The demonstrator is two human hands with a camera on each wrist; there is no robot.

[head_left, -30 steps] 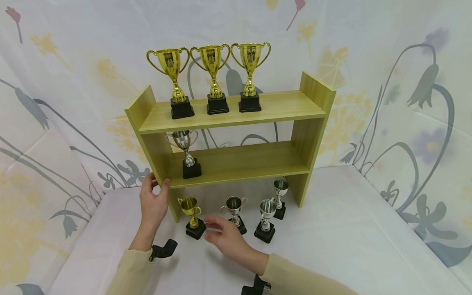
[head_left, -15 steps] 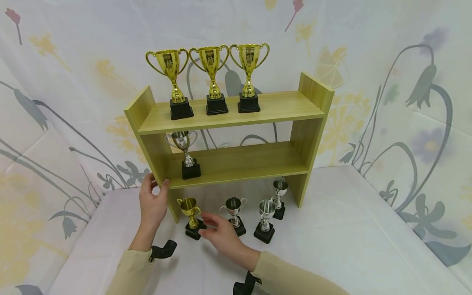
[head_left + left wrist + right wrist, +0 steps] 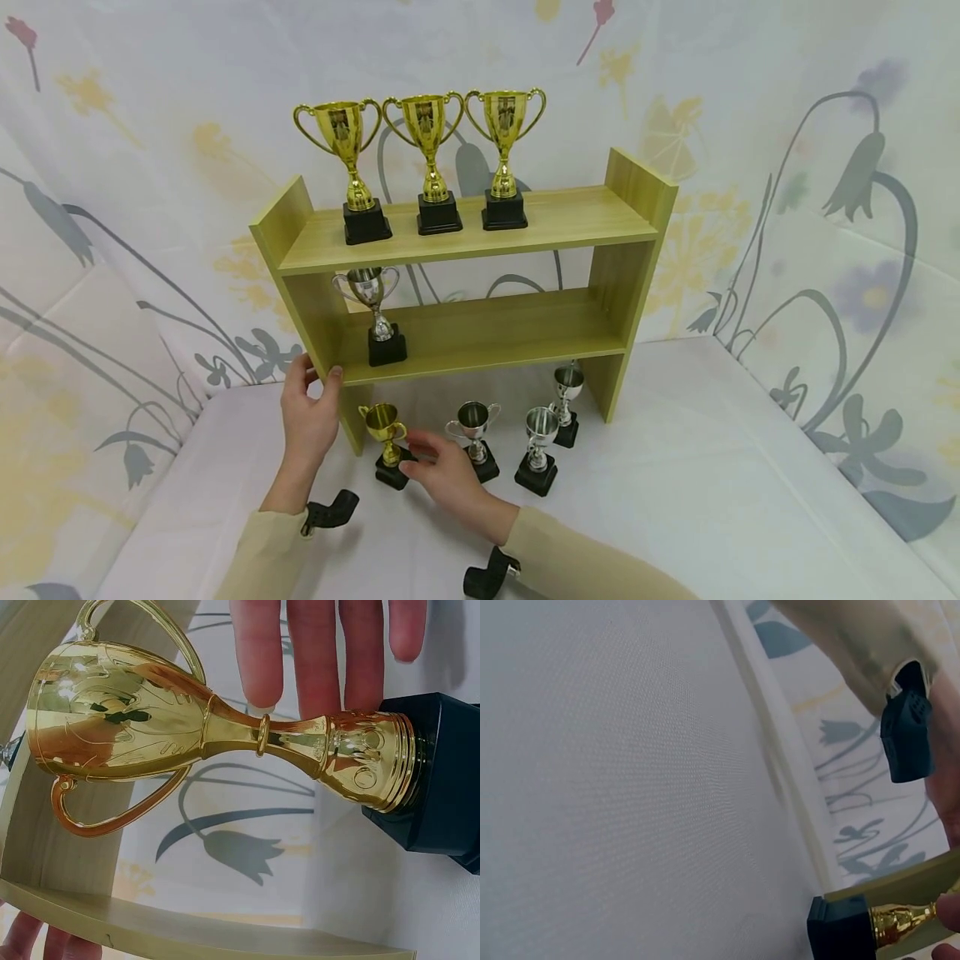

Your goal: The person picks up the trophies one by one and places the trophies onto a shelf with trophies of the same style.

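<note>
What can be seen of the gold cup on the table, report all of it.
The gold cup is shiny and metallic-looking, with an open bowl, two curved handles, a narrow ringed stem and a black, stepped base. It stands upright on the white table, near the left foot of the shelf. The right hand's fingers are right by its stem; whether they touch it is unclear.

Wooden shelf (image 3: 465,252) on white table (image 3: 720,467). Top board (image 3: 570,210): 3 gold trophies (image 3: 424,122), left to centre. Middle board (image 3: 498,329): 1 silver trophy (image 3: 367,289), left. Table: 1 gold cup (image 3: 383,422) left, 3 silver cups (image 3: 540,427), centre to right.
</note>
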